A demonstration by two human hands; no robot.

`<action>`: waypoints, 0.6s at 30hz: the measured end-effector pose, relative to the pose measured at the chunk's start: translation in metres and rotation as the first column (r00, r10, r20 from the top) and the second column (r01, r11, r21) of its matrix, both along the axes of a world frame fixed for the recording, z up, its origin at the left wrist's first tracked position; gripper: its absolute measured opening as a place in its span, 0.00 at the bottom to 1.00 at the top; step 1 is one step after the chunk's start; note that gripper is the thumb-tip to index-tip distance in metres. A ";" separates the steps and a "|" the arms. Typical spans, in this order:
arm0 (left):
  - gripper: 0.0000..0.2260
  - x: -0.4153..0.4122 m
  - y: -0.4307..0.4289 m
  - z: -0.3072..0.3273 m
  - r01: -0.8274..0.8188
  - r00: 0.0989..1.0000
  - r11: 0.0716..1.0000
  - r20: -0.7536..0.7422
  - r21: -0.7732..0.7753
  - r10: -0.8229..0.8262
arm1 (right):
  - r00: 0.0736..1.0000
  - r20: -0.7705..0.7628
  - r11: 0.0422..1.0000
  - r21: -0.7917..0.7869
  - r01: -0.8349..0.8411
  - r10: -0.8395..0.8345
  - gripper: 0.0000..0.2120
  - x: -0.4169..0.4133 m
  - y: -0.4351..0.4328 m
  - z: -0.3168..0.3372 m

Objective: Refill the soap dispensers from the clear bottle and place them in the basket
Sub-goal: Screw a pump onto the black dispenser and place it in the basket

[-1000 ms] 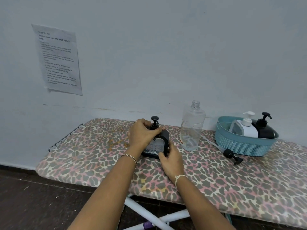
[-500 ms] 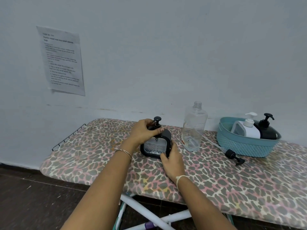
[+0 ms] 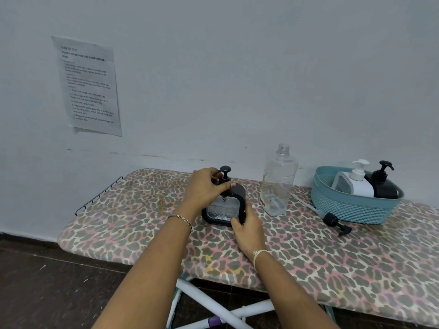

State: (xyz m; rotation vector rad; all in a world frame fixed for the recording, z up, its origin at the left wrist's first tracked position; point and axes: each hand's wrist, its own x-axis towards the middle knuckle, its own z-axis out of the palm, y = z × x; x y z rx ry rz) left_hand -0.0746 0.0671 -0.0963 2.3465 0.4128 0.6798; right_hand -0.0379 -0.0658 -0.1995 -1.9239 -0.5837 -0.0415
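Black-rimmed, diamond-textured clear dispenser [image 3: 222, 207], left hand [image 3: 204, 189] curled round its pump [image 3: 225, 172], right hand [image 3: 248, 228] clasping its base.

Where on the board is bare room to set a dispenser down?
Bare: the ironing board's left end, between the wire rest and the left hand; the front right, below the loose pump. Crowded: back right, where clear bottle, pump and basket cluster.

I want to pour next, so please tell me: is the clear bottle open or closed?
Open. The clear bottle stands upright with its threaded neck bare; a black pump lies loose nearby.
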 end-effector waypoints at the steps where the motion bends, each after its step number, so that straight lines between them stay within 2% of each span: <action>1: 0.15 -0.001 0.001 0.001 0.015 1.000 1.000 -0.006 -0.009 -0.015 | 1.000 -0.005 1.000 0.001 -0.001 0.001 0.20 0.000 0.000 0.000; 7: 0.14 -0.002 0.004 0.006 0.053 0.998 0.997 -0.030 -0.050 -0.055 | 1.000 -0.004 1.000 -0.004 -0.005 0.005 0.20 0.001 -0.001 0.000; 11: 0.13 -0.006 0.000 0.002 0.020 1.000 0.996 0.018 -0.087 -0.019 | 1.000 0.009 0.999 -0.036 0.008 -0.007 0.20 0.001 0.000 -0.001; 14: 0.16 -0.008 -0.004 -0.003 -0.002 0.998 0.991 0.064 -0.135 0.010 | 1.000 0.019 0.998 -0.053 0.016 -0.015 0.20 0.001 0.000 0.000; 18: 0.19 -0.004 -0.010 -0.005 -0.047 0.994 0.992 0.095 -0.119 0.058 | 0.999 0.030 0.999 -0.053 0.014 -0.012 0.20 0.000 0.000 0.001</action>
